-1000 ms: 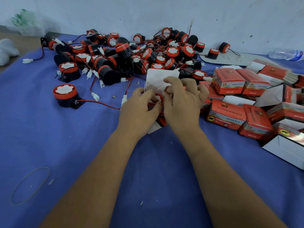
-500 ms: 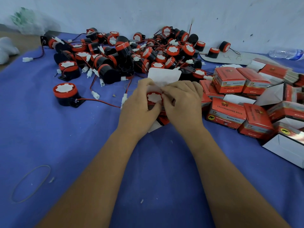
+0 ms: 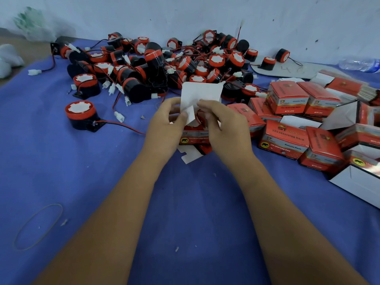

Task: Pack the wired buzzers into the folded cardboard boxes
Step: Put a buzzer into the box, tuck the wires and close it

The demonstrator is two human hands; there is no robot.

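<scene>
A red cardboard box [image 3: 195, 138] stands on the blue cloth between my hands, its white top flap [image 3: 200, 93] raised. A buzzer sits inside it; only a bit of red rim and red wire [image 3: 198, 118] shows. My left hand [image 3: 166, 124] pinches a white side flap [image 3: 190, 117] with thumb and fingers. My right hand [image 3: 224, 124] curls over the box's right side and opening. A heap of black-and-red wired buzzers [image 3: 160, 64] lies behind the box. One buzzer [image 3: 81, 115] stands alone to the left.
Several closed red boxes [image 3: 285, 138] lie stacked to the right, with open white-lined boxes [image 3: 355, 182] at the right edge. Flat box blanks [image 3: 345, 85] sit far right. A rubber band [image 3: 38, 227] lies near left. A water bottle [image 3: 359, 64] lies by the wall.
The buzzer's white face was visible in the box opening; now the side flap is folded across it. My right hand's fingers have drawn in over the box.
</scene>
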